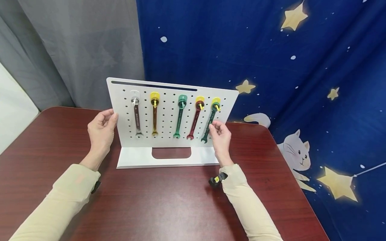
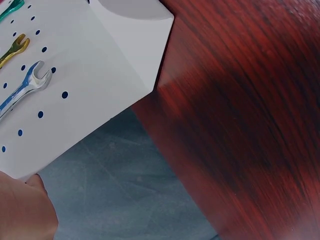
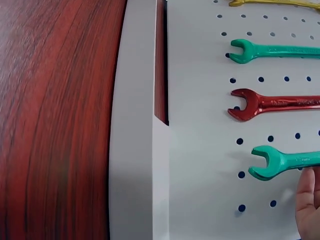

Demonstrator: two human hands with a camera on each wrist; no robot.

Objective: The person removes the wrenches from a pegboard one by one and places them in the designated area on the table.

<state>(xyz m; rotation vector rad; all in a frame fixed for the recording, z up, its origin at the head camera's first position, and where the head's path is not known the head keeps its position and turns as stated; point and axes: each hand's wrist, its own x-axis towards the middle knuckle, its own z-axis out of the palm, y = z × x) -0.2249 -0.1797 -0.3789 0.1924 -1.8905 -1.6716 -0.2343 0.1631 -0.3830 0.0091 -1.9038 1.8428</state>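
Head view: pegboard (image 1: 169,117) stands upright at the table's (image 1: 181,201) 12 o'clock, on a flat white foot with a slot cut in its front lip. My left hand (image 1: 102,130) grips the board's left edge, thumb in front, fingers curled round behind. My right hand (image 1: 221,135) sits at the board's lower right, fingertips pinching the shaft of the dark green wrench (image 1: 210,124) just above its open jaw.

Five wrenches hang from pegs, left to right: silver (image 1: 137,118), gold (image 1: 154,115), teal (image 1: 179,117), red (image 1: 194,120), dark green. The dark green one hangs tilted, jaw swung toward 7 o'clock; the others hang closer to plumb. Coloured caps top each peg, a clear one over the silver.

Right wrist view: the green jaw (image 3: 272,162) lies against the white face, my fingertip (image 3: 307,200) just below the shaft; red jaw (image 3: 247,105) and teal jaw (image 3: 245,51) lie beyond it.

Left wrist view: only the board's lower corner (image 2: 125,60), silver jaw (image 2: 35,80) and table edge show; a bit of my hand at 7 o'clock.

Handling judgement: wrench looks like stiff metal, light for its length, smooth anodised finish, likely slick. Best hold is mid-shaft, where I have it. Board looks like thin sheet metal, rigid, probably prone to tipping, so bracing its edge seems wise.
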